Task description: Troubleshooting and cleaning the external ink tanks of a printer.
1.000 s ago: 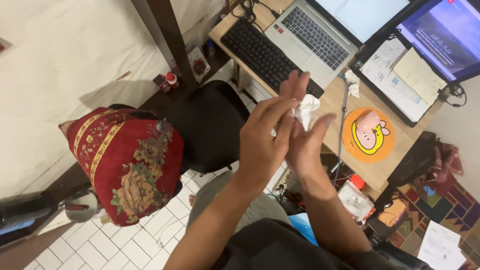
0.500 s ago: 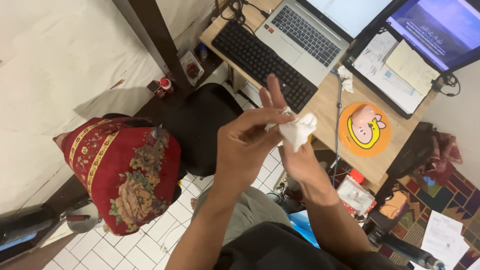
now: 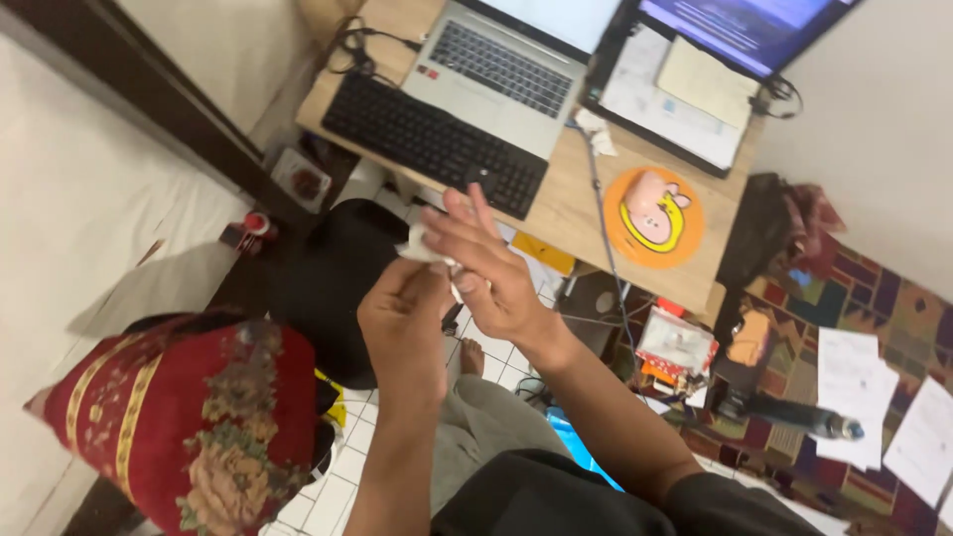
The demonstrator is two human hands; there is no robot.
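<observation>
My left hand (image 3: 402, 323) is closed around a crumpled white tissue (image 3: 417, 245), which peeks out above its fingers. My right hand (image 3: 481, 268) lies against the left one with its fingers stretched out over the tissue, touching it. Both hands are raised in front of me, over a black chair seat (image 3: 333, 283) and below the front edge of the wooden desk (image 3: 566, 203). Most of the tissue is hidden between the hands.
On the desk are a black keyboard (image 3: 432, 144), a silver laptop (image 3: 501, 69), papers (image 3: 675, 94), another crumpled tissue (image 3: 596, 129) and an orange mouse pad with a pink mouse (image 3: 653, 203). A red floral cushion (image 3: 189, 422) lies at lower left. Papers (image 3: 893, 397) and a patterned rug lie at right.
The tissue has gone from being held out at my fingertips to bunched inside my left hand, with the right hand laid over it. The view has swung left and down.
</observation>
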